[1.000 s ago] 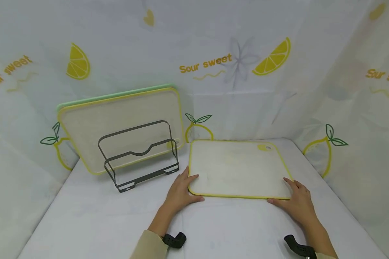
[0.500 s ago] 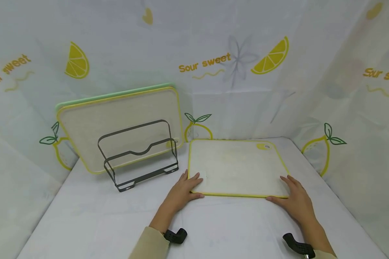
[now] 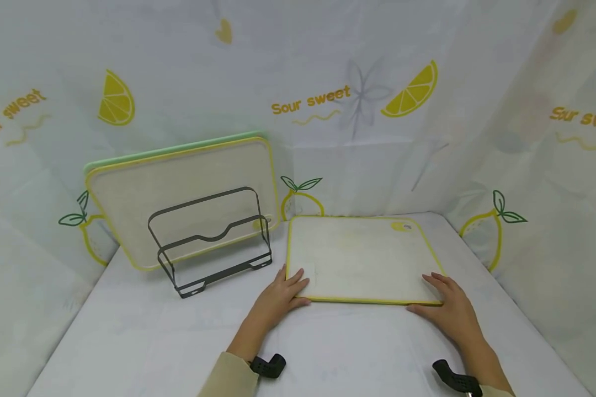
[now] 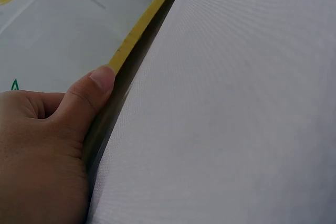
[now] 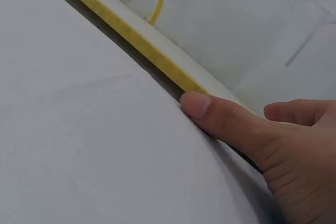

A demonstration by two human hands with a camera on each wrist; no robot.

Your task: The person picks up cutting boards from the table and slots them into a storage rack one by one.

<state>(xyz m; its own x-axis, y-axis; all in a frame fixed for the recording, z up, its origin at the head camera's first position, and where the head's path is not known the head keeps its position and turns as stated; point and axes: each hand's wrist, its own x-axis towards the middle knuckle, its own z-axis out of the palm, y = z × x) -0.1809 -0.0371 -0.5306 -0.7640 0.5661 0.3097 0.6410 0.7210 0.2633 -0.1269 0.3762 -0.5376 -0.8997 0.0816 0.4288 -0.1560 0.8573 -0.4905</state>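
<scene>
A white cutting board with a yellow rim (image 3: 360, 259) lies flat on the white tabletop (image 3: 144, 336), toward the right and close to the far wall. The left hand (image 3: 278, 295) holds its near left corner, fingers laid on top of the board and thumb pressed against the yellow edge; the left wrist view shows that thumb (image 4: 86, 98) tight against the rim. The right hand (image 3: 449, 311) grips the near right corner the same way, fingers spread lightly on the surface and thumb (image 5: 220, 116) against the edge. To the left stands a dark wire rack (image 3: 211, 242), and beyond it a larger board with a green and yellow rim (image 3: 179, 187) leans against the lemon-printed backdrop (image 3: 328, 99).
</scene>
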